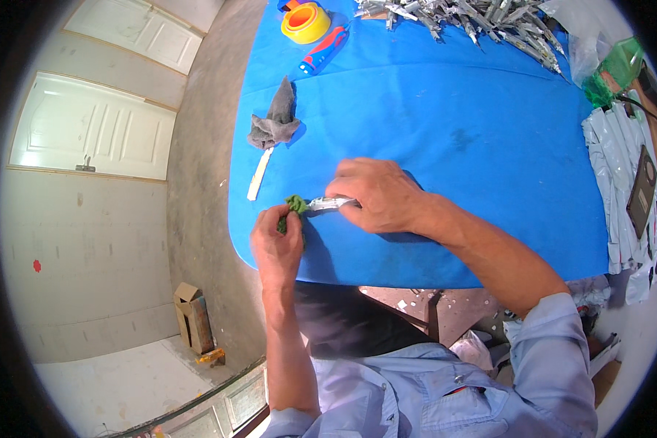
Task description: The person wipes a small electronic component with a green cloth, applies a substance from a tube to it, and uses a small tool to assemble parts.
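Note:
My left hand [277,237] is closed on a small crumpled green cloth [296,204], pinched between thumb and fingers. The cloth touches the near end of a slim silvery metal piece [324,204]. My right hand [376,193] grips the other end of that piece, its fingers wrapped round and partly hiding it. Both hands are above the blue-covered table [445,252], close to its front left part. Farther off on the left lie a grey cloth [276,120] and a narrow white strip [259,175] that touches the cloth's lower edge.
A heap of slim silvery metal pieces [482,18] covers the far right of the table. A yellow tape roll [304,23] and a red-and-blue handled tool [324,51] lie at the far left. White plastic packages [613,182] and a dark phone-like slab [641,191] line the right side.

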